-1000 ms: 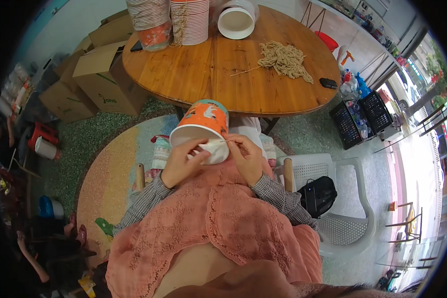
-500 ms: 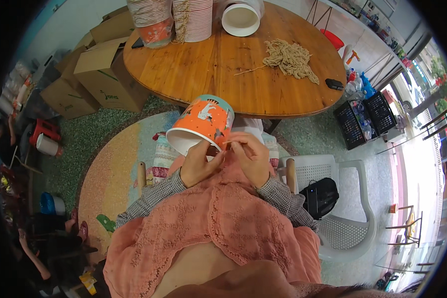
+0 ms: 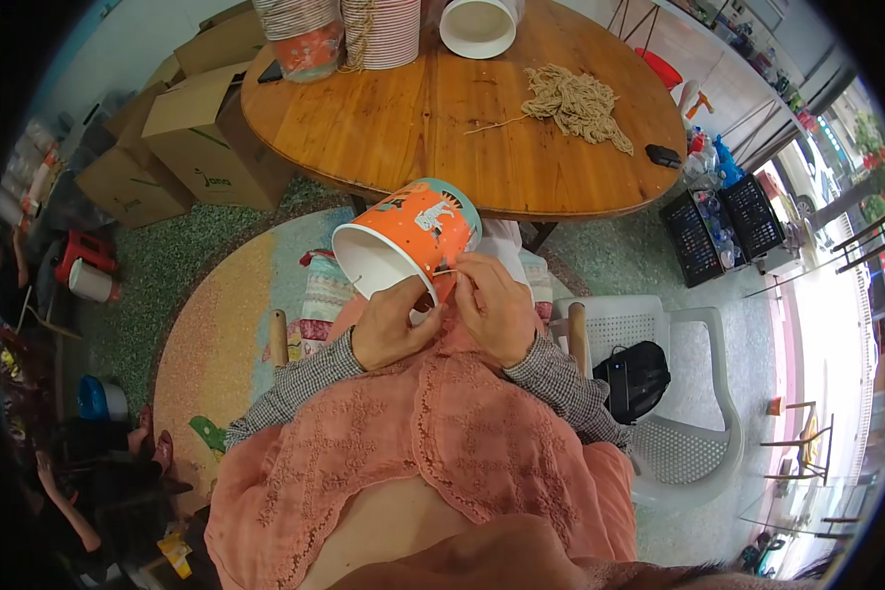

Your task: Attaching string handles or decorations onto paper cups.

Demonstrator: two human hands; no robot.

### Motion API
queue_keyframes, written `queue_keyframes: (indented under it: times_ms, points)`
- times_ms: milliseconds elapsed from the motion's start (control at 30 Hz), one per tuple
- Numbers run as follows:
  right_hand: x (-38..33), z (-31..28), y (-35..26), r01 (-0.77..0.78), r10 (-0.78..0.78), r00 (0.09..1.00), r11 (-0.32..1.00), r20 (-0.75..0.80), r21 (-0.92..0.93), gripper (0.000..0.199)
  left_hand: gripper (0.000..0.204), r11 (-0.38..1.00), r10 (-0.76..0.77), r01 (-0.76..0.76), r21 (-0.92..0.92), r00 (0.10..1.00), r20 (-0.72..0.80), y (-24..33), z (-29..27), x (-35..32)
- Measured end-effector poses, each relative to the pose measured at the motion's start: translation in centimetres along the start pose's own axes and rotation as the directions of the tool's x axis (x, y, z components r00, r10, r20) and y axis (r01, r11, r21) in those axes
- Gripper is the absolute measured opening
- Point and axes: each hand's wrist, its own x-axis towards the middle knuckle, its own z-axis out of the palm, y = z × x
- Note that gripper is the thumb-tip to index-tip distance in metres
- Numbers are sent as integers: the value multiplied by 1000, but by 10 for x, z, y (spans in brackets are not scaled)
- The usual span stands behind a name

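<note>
An orange paper bucket (image 3: 413, 229) with a teal base band and printed figures lies tilted over my lap, its white open mouth toward the lower left. My left hand (image 3: 393, 329) grips the near rim, fingers inside and thumb outside. Beside the bucket's right side, my right hand (image 3: 495, 308) is closed in a pinch on a thin pale cord (image 3: 446, 271) that runs along the wall near the rim. A small bit of cord also shows inside the mouth. Some fingertips are hidden.
On the round wooden table (image 3: 383, 138) are a pile of tan cord (image 3: 578, 110), stacked paper buckets (image 3: 381, 34), a white bucket on its side (image 3: 478, 28) and a black object (image 3: 663, 155). A white plastic chair (image 3: 693, 447) holds a black bag (image 3: 639, 382). Cardboard boxes (image 3: 202, 133) stand left.
The bucket has turned and shifted slightly right, with more of its inside showing. My right hand has moved a little up along its wall. My left hand stays at the rim.
</note>
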Motion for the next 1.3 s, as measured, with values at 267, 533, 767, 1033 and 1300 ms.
queue_keyframes:
  times_ms: [267, 533, 767, 1033, 1300]
  points:
    - [3, 2, 1, 14, -14, 1000, 1000, 1, -21, 15, 21, 1000, 27, -27, 9, 999, 23, -3, 3, -1]
    - [0, 3, 9, 126, -126, 992, 980, 10, -154, 17, 22, 999, 39, -39, -3, 998, 40, -3, 6, 2]
    - [2, 1, 6, 178, -179, 984, 970, 12, -164, 17, 26, 871, -153, 136, -473, 988, 2, -19, 20, 1]
    - [-8, -4, 18, 93, -92, 996, 986, 10, -141, 15, 26, 888, -130, 135, -440, 991, 42, -26, 33, 16]
    - [-26, -27, 20, -424, 394, 898, 893, 197, 148, 17, 11, 979, 186, -185, -88, 983, 0, -12, 36, 19]
